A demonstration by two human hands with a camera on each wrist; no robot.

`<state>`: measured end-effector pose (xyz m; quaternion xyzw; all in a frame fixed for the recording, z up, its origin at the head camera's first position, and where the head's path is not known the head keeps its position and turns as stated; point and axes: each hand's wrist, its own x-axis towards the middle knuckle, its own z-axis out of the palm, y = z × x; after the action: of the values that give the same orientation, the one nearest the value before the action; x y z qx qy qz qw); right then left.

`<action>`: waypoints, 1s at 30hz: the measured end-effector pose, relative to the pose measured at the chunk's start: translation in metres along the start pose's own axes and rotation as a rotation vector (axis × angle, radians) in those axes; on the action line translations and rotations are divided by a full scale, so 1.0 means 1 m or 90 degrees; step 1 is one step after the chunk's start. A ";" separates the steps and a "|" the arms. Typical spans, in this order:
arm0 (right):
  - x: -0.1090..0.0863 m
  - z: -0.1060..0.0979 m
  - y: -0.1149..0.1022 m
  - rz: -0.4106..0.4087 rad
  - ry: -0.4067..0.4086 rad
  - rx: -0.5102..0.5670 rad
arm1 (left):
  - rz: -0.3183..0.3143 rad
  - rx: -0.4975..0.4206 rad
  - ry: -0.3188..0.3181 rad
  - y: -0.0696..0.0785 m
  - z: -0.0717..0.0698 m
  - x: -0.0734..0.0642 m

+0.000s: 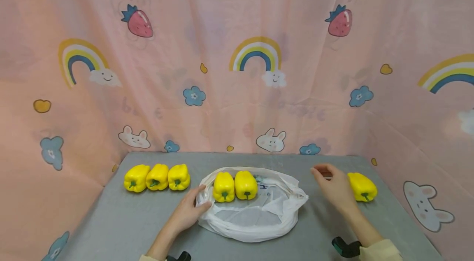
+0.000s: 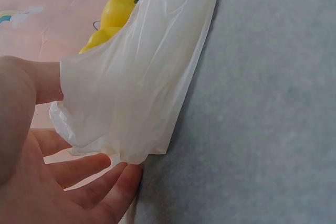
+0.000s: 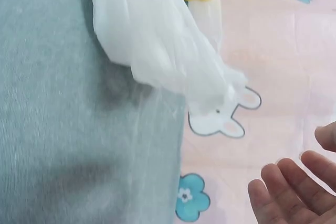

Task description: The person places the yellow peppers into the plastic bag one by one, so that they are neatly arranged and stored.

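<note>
A white plastic bag [image 1: 255, 232] lies on the table with its mouth spread wide. Two yellow bell peppers [image 1: 235, 187] sit side by side in it, toward its back left. My left hand [image 1: 189, 209] holds the bag's left rim; in the left wrist view the thumb goes in behind the plastic [image 2: 121, 87] while the other fingers lie along its outside. My right hand [image 1: 335, 187] is raised between the bag and a single yellow bell pepper [image 1: 363, 187] at the right. Its fingers [image 3: 294, 187] are loosely bent with nothing between them.
Three more yellow bell peppers [image 1: 157, 177] stand in a row at the back left of the grey table [image 1: 111, 228]. A pink patterned curtain [image 1: 222, 121] hangs along the table's back and sides.
</note>
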<state>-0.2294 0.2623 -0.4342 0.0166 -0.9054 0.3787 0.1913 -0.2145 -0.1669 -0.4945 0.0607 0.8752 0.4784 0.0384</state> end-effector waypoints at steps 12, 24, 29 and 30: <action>0.002 -0.037 0.030 0.040 0.061 -0.014 | -0.002 0.001 0.002 -0.001 -0.001 0.000; 0.006 -0.063 0.063 0.071 0.115 -0.018 | -0.004 0.004 0.001 -0.002 -0.001 0.002; 0.006 -0.068 0.079 0.104 0.129 -0.035 | -0.003 0.009 -0.002 -0.003 -0.001 0.003; 0.006 -0.069 0.082 0.110 0.129 -0.037 | -0.006 0.007 -0.003 -0.003 0.000 0.003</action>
<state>-0.2261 0.3692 -0.4434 -0.1052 -0.8900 0.3672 0.2489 -0.2175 -0.1686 -0.4972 0.0579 0.8780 0.4732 0.0425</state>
